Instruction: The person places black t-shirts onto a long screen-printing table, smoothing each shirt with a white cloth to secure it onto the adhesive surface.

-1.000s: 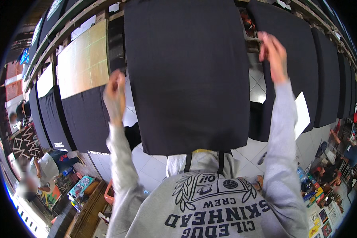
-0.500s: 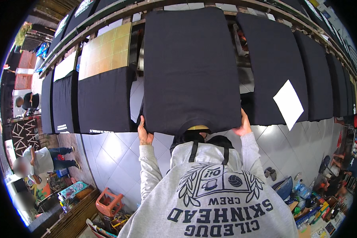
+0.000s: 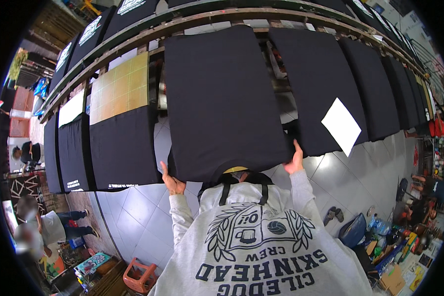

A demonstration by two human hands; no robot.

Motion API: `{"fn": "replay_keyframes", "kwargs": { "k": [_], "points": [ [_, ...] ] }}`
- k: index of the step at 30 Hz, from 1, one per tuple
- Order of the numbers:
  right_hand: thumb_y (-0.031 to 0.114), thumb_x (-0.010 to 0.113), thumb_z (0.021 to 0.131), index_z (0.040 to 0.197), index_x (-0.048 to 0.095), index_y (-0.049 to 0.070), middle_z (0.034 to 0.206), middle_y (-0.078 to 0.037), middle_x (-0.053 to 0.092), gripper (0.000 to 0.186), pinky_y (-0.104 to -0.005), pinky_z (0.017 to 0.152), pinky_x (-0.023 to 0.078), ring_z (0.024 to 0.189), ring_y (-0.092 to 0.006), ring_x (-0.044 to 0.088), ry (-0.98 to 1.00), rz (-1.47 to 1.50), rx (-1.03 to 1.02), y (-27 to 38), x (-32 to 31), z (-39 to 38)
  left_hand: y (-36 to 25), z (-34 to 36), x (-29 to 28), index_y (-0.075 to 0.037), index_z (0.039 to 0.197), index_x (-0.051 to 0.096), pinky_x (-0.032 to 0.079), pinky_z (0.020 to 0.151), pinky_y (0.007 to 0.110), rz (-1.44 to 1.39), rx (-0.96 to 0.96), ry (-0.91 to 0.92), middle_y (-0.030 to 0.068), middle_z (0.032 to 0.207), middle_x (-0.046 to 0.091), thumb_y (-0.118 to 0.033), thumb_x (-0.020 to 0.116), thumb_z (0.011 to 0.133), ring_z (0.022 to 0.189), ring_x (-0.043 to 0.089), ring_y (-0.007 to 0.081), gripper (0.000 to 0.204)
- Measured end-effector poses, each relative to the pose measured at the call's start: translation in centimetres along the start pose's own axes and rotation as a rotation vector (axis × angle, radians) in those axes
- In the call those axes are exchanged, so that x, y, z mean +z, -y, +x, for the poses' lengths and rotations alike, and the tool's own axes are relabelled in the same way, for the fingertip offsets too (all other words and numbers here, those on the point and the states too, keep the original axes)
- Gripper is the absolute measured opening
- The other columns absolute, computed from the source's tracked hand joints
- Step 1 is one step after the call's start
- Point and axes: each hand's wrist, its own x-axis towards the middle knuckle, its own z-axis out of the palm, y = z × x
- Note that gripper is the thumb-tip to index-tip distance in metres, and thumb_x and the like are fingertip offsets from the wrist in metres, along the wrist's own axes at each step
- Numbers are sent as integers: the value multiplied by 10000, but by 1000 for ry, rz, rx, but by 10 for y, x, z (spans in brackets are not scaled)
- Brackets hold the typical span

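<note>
Black shirt [image 3: 222,98] flat on board, hands [image 3: 173,184] gripping hem.

Even, bright daylight fills the scene, with soft glare on the pale tiled floor [image 3: 133,207]. The dark shirts [image 3: 222,98] lose their detail. Fisheye bending curves the rail [image 3: 207,15]; corners go black, and the left edge blurs.

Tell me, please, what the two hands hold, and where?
Left hand and right hand grip the black T-shirt on the pallet by its bottom edge.
</note>
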Motion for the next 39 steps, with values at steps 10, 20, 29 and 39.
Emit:
{"fn": "replay_keyframes", "kwargs": {
  "k": [10, 20, 29, 39],
  "points": [
    [454, 626, 982, 1329, 606, 91, 1385, -64, 606, 503, -456, 1085, 430, 1263, -256, 569, 265, 360, -190, -5, 20, -48, -25, -23, -42, 6, 1246, 633, 560, 978, 374, 273, 357, -139, 108, 1247, 681, -278, 712, 957, 1109, 674, 218, 414],
    [560, 659, 919, 1378, 564, 111, 1389, -39, 580, 649, -462, 1129, 355, 1300, -259, 508, 112, 331, 100, -12, 31, -59, 7, -23, 14, -14, 1303, 602, 542, 1001, 417, 25, 9, -17, 110, 1313, 651, -429, 580, 1019, 1171, 646, 255, 503],
    [418, 762, 888, 1243, 656, 85, 1254, -52, 669, 498, -401, 1014, 469, 1143, -218, 621, 99, -5, -166, -22, 2, -25, 19, -19, -32, -19, 1312, 599, 500, 1036, 361, 171, 304, -127, 99, 1305, 648, -309, 647, 1001, 1172, 634, 220, 428],
    [440, 763, 880, 1242, 655, 81, 1273, -52, 657, 521, -391, 1011, 482, 1170, -225, 604, 2, 169, -110, -17, 10, -29, 18, -14, -22, -36, 1202, 650, 541, 940, 351, 41, 459, -294, 72, 1179, 694, -339, 743, 924, 1066, 669, 207, 422]
  ]
}}
